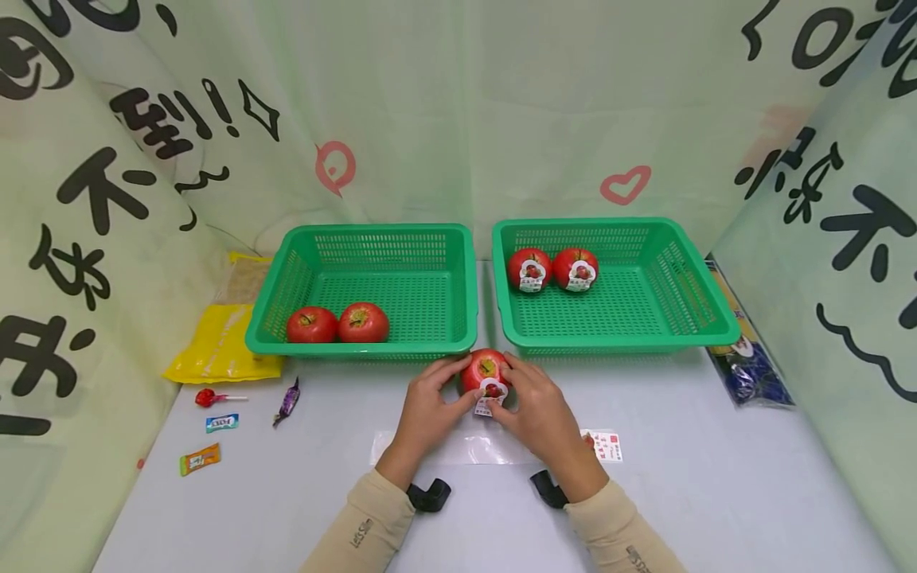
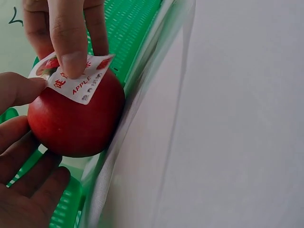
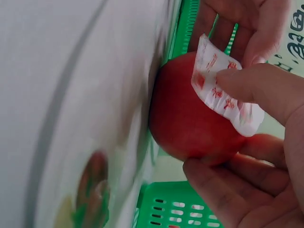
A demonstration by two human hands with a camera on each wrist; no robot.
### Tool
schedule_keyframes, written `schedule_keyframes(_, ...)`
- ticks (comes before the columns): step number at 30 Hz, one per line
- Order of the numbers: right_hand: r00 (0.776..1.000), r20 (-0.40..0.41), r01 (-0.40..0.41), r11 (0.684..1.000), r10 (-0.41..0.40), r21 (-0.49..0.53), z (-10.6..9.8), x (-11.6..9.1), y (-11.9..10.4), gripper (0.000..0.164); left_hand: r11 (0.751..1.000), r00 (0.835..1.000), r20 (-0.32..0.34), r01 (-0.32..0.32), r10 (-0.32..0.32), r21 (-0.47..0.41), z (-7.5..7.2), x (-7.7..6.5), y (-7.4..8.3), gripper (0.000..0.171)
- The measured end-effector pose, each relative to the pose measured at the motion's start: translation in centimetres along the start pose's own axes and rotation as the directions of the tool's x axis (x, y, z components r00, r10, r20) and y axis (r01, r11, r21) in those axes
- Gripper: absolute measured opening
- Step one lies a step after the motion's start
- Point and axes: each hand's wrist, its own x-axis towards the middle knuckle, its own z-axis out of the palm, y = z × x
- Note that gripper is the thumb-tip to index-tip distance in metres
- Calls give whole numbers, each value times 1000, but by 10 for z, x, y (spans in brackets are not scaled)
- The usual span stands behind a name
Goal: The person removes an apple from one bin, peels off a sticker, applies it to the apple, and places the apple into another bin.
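Both hands surround a red apple (image 1: 481,365) at the table's middle, just in front of the two baskets. A white printed label (image 1: 494,390) lies on the apple's near side, and one edge stands off the skin in the right wrist view. My left hand (image 1: 433,402) holds the apple from the left, its thumb (image 2: 23,90) at one end of the label. From the other side my right hand (image 1: 537,406) holds it, the thumb (image 3: 251,85) pressing on the label. The fingertips behind the apple are partly hidden.
The left green basket (image 1: 430,350) holds two plain apples (image 1: 364,322); the right green basket (image 1: 630,344) holds two labelled apples (image 1: 575,269). A clear strip (image 1: 466,448) and label sheet (image 1: 607,446) lie under the forearms. Sweets (image 1: 222,422) and a yellow bag (image 1: 229,342) are left, a dark packet (image 1: 748,370) right.
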Motion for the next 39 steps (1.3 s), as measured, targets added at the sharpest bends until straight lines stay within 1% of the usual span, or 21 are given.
schedule_keyframes(4,999,12,-34,999,34,-6,1,0,-3,61,1000,1000,3,-2,2,-14,0,1,1,49)
schedule_keyframes(12,997,46,-64,996,67,-59,6,0,-4,62,1000,1000,10,14,-13,-27,-1,0,3,50)
schedule_keyframes(17,994,56,-93,994,96,-53,7,0,-2,64,999,1000,11,5,-5,-37,0,-1,3,51)
schedule_keyframes(20,993,71,-96,995,99,-39,8,0,0,63,1000,1000,13,2,-2,-26,1,-2,3,52)
schedule_keyframes(22,991,93,-97,995,98,-16,7,0,2,62,1000,1000,12,-5,5,-9,2,-2,3,55)
schedule_keyframes(25,985,141,-107,993,98,58,2,1,7,59,1000,1000,13,-11,11,20,3,-3,2,57)
schedule_keyframes(27,980,171,-119,986,99,115,-3,1,10,56,999,1000,13,-14,14,34,3,-2,2,58)
schedule_keyframes(30,975,203,-133,972,92,195,-9,3,14,45,999,1000,21,-6,6,36,3,-2,1,57)
schedule_keyframes(33,972,220,-140,960,86,244,-13,4,17,39,1000,999,34,-10,9,29,2,-2,0,54)
schedule_keyframes(36,972,221,-144,955,86,259,-12,3,17,43,999,998,48,-34,32,42,1,-3,-1,56)
schedule_keyframes(39,978,190,-123,967,80,225,-9,2,17,49,995,997,50,-66,63,78,2,-3,0,60)
